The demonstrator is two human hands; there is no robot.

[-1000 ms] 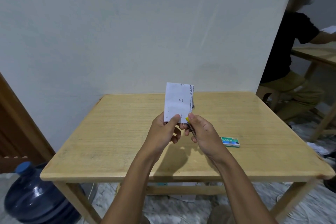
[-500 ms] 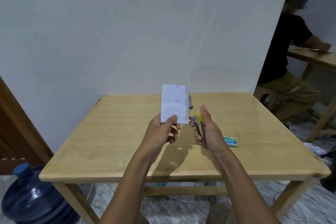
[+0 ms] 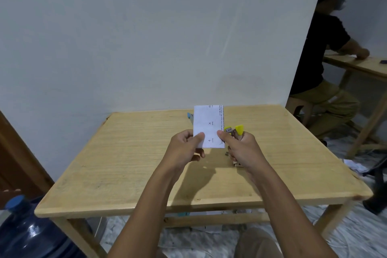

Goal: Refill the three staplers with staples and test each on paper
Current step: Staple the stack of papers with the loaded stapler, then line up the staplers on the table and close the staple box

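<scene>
While I'm holding the paper (image 3: 206, 123) up over the table (image 3: 125, 153) | left hand (image 3: 185, 146) is pinching its lower left corner | right hand (image 3: 243, 150) is gripping the yellow stapler (image 3: 238, 130), thumb pressing the paper's lower right | hands are sitting close together, stapler just right of the paper

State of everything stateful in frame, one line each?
paper: upright, off the table, pinched by left hand and right thumb.
yellow stapler: gripped in right hand, looks hinged open, beside the paper's right edge.
blue object: on table, mostly hidden behind paper.
water jug: capped.
</scene>
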